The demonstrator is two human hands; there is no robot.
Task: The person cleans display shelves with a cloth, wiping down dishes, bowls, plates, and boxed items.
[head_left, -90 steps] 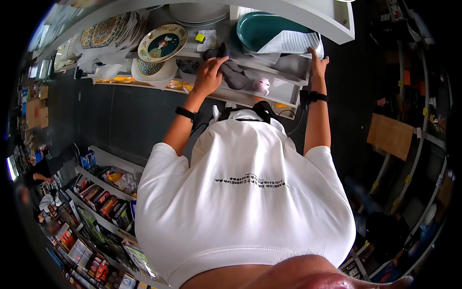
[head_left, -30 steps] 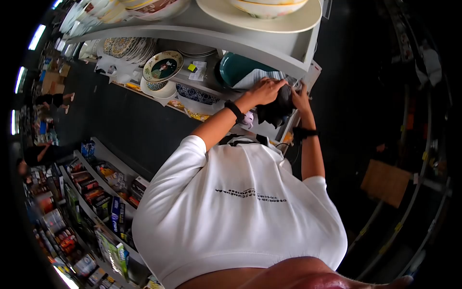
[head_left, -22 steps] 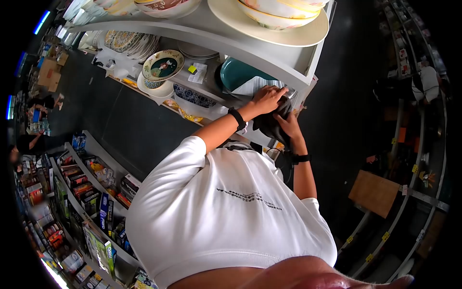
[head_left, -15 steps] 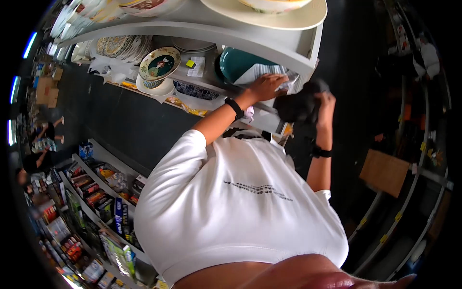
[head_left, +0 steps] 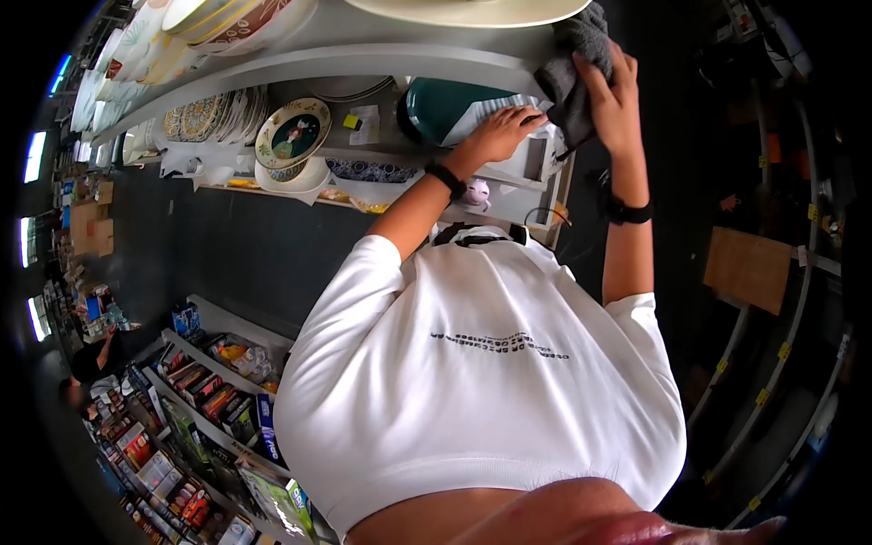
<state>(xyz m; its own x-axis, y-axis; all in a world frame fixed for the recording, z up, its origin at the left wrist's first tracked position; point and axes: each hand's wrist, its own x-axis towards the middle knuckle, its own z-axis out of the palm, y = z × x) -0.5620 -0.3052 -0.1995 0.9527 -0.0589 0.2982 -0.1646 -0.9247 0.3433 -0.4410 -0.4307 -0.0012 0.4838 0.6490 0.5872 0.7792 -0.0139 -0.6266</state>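
My right hand (head_left: 620, 100) grips a dark grey cloth (head_left: 581, 68), its folds bunched against the end of a white shelf unit. The cloth reaches the upper shelf board near a large cream plate (head_left: 472, 11). My left hand (head_left: 502, 133) lies on the lower shelf, fingers extended and apart, over a white striped sheet (head_left: 481, 113). Beside it a teal tray (head_left: 445, 102) leans inside the shelf. Left of my left wrist are a blue-patterned dish (head_left: 372, 170) and a small pink figurine (head_left: 476, 194).
A decorated plate (head_left: 292, 133) stands on the lower shelf, with stacked patterned plates (head_left: 204, 113) behind. Bowls (head_left: 218, 23) crowd the upper shelf. Boxed goods fill a rack (head_left: 218, 391) at lower left. A cardboard piece (head_left: 748, 268) is by the right-hand racking. A person (head_left: 95, 359) is far left.
My right hand has moved the cloth up from beside the lower shelf to the upper board's end. My left hand has stayed near the teal tray, shifting slightly.
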